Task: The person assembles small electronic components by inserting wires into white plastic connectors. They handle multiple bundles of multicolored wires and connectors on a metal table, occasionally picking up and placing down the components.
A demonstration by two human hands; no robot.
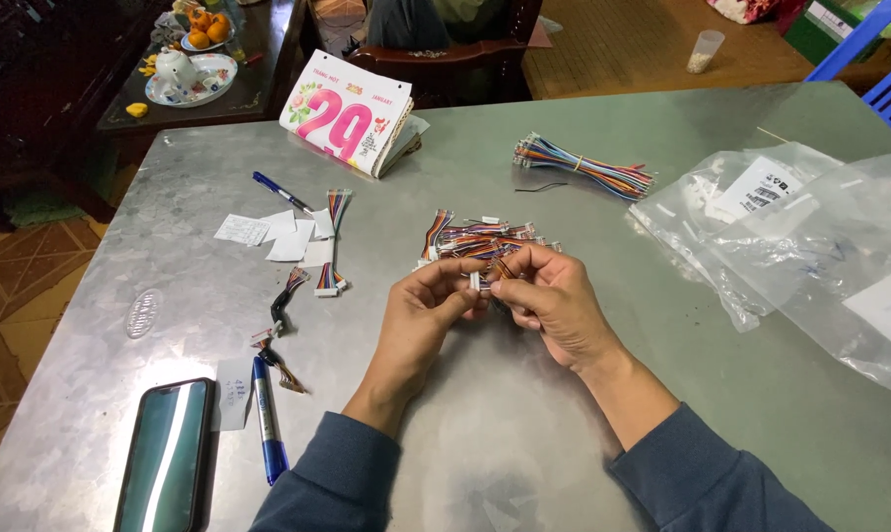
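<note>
Both hands, left hand point(428, 300) and right hand point(544, 291), pinch one small white connector point(476, 281) just before the wire pile point(480, 239), where a slipping grip could tangle its leads.

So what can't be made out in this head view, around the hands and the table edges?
- Small white connector: mostly covered by the fingertips of the left hand and right hand; each grip's exact hold is unclear.
- Wire pile: too small to count strands.
- Plastic bags: cut off by the right edge.
- Phone: cut off by the bottom edge.
</note>
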